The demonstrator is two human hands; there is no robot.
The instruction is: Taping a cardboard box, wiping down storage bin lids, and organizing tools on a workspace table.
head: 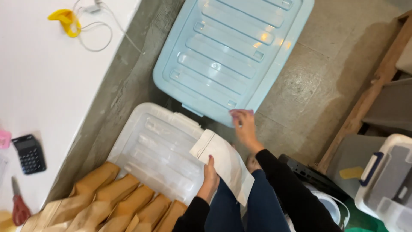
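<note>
Your left hand, nearest the camera at the bottom edge of the view, holds a white flat pouch; the fingers are clamped on its lower left side, thumb on top, and the pouch slants up to the left over your dark trouser legs. Your right hand reaches forward to the near corner of a pale blue bin lid, which lies on the grey floor. Right fingers rest together on the lid's rim; whether they grip it or only touch it cannot be told. Both sleeves are black.

Just left of your left hand, a clear lidded storage bin stands on the floor, its far corner close against the blue lid. Along the bin's near left side runs a row of brown paper bags, overlapping, leaning towards the bottom left corner of the view.

Left of the bin, the white worktop: black calculator near its near edge, red-handled scissors closer still, and a yellow object with a white cable at the far end.

Right side of the floor: wooden frame, and a white box with a blue latch at the near right corner
</note>
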